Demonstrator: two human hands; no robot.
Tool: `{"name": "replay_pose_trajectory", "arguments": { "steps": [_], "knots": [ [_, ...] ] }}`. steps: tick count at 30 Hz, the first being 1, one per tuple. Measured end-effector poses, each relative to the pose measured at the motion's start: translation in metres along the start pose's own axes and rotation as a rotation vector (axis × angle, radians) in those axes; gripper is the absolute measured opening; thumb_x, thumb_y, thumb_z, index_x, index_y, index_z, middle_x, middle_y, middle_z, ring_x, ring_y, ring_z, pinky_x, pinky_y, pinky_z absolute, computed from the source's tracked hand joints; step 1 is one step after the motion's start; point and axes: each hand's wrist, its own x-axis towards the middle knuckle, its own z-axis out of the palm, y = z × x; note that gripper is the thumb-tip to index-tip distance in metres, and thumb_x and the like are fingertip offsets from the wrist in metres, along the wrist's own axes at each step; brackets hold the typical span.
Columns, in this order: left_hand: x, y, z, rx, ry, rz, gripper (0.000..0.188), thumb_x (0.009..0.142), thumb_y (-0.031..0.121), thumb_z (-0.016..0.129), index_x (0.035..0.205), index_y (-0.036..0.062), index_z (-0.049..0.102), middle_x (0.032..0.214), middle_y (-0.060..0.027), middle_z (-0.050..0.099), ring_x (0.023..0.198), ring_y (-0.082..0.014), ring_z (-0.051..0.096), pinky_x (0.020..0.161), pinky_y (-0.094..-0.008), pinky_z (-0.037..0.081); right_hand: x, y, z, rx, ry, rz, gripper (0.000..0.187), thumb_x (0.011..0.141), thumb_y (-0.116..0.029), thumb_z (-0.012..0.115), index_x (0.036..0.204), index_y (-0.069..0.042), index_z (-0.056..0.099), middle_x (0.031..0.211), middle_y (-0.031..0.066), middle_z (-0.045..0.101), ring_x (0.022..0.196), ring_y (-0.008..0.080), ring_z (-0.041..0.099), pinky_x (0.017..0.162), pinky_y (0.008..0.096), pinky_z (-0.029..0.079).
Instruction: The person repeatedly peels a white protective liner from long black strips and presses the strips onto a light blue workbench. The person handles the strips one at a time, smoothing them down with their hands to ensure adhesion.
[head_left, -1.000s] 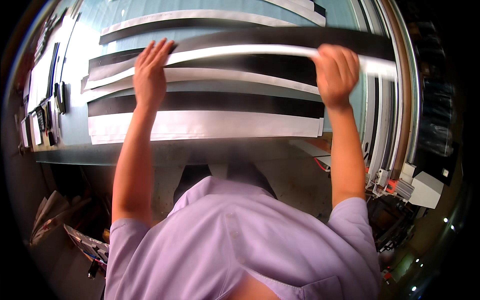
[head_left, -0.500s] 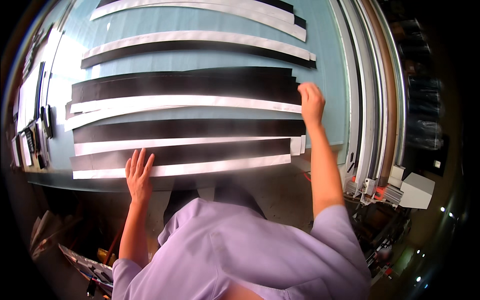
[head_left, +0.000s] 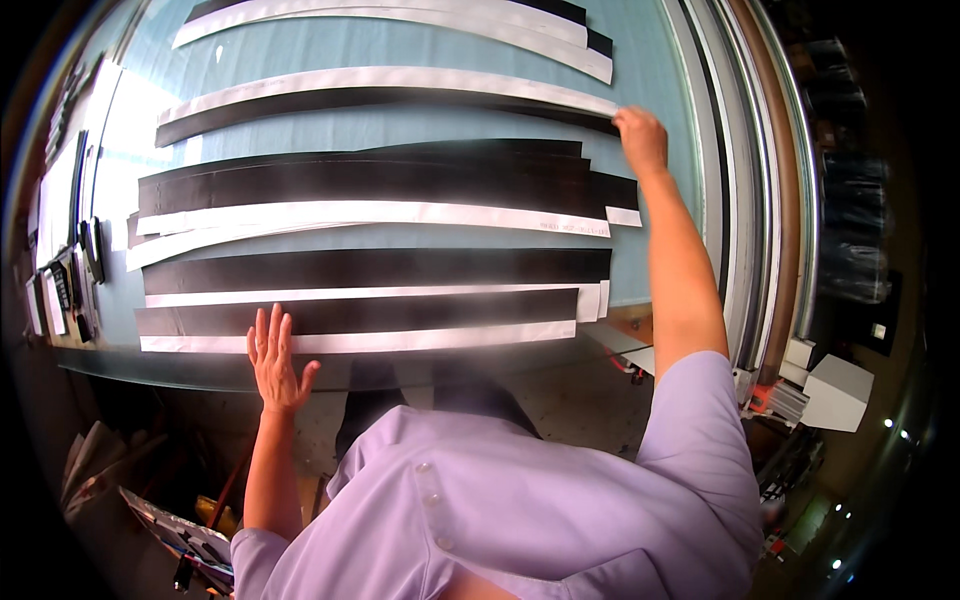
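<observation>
Long flat strips, each black along one side and white along the other, lie crosswise in rows on a pale blue-green tabletop (head_left: 665, 230). My left hand (head_left: 277, 365) rests open on the nearest strip (head_left: 440, 312), fingers spread over its left part. My right hand (head_left: 642, 138) is stretched out to the far right, its fingers closed at the right end of a strip (head_left: 390, 80) whose white side faces away from me. My fingers cover that end. Between my hands lies a fanned stack of strips (head_left: 380, 180), and nearer, another row of strips (head_left: 380, 267).
More strips (head_left: 420, 14) lie at the far edge of view. Metal rails (head_left: 745, 190) run along the table's right side, with a white box-shaped part (head_left: 838, 392) at their near end. Dark small items (head_left: 70, 280) sit at the left. The table's front edge (head_left: 200, 370) is close to me.
My right hand has moved away from me, from the right end of the fanned stack to the strip beyond it. My left hand has shifted slightly back, its thumb now spread out.
</observation>
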Motion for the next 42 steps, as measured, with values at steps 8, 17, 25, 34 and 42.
{"name": "replay_pose_trajectory", "arguments": {
  "steps": [8,17,25,34,42],
  "knots": [
    [0.055,0.097,-0.017,-0.139,0.28,0.161,0.077,0.092,0.042,0.067,0.152,0.0034,0.037,0.158,-0.0226,0.036,0.147,-0.0428,0.03,0.116,-0.056,0.023,-0.123,-0.162,-0.124,0.525,0.292,-0.481,0.005,0.078,-0.007,0.067,0.083,-0.007,0.066,0.069,0.0044,0.055,0.064,0.0212,0.057,0.057,0.035,0.042],
    [0.105,0.243,-0.023,-0.474,-0.523,0.249,0.008,0.086,0.016,0.069,0.089,0.0083,0.068,0.071,-0.0124,0.067,0.067,-0.0352,0.066,0.064,-0.0453,0.051,-0.306,-0.179,-0.101,1.017,-0.154,0.51,0.021,0.087,0.003,0.069,0.108,-0.001,0.072,0.087,0.0101,0.071,0.071,0.0209,0.067,0.066,0.0294,0.055],
    [0.135,0.298,0.044,-0.479,-0.691,-0.038,0.024,0.086,0.025,0.071,0.079,0.0016,0.071,0.07,-0.0175,0.067,0.069,-0.0362,0.066,0.065,-0.0418,0.051,-0.304,-0.106,-0.039,0.69,-0.047,0.243,0.025,0.078,-0.005,0.077,0.096,-0.022,0.081,0.077,-0.0043,0.055,0.081,0.0159,0.055,0.08,0.0315,0.035],
    [0.135,0.316,0.073,-0.411,-0.647,-0.088,0.02,0.088,0.022,0.068,0.085,0.0038,0.074,0.076,-0.017,0.069,0.072,-0.0369,0.068,0.068,-0.043,0.053,-0.311,-0.108,-0.025,0.679,0.048,0.256,0.021,0.072,-0.013,0.081,0.086,-0.029,0.082,0.078,-0.0078,0.055,0.078,0.0164,0.052,0.076,0.032,0.033],
    [0.132,0.309,0.07,-0.471,-0.619,-0.075,0.017,0.087,0.018,0.067,0.082,0.002,0.072,0.074,-0.0178,0.068,0.069,-0.0374,0.066,0.067,-0.0418,0.052,-0.31,-0.109,-0.026,0.662,0.036,0.263,0.02,0.072,-0.014,0.082,0.086,-0.029,0.081,0.078,-0.0081,0.054,0.08,0.0157,0.053,0.078,0.0323,0.033]
  ]
}}
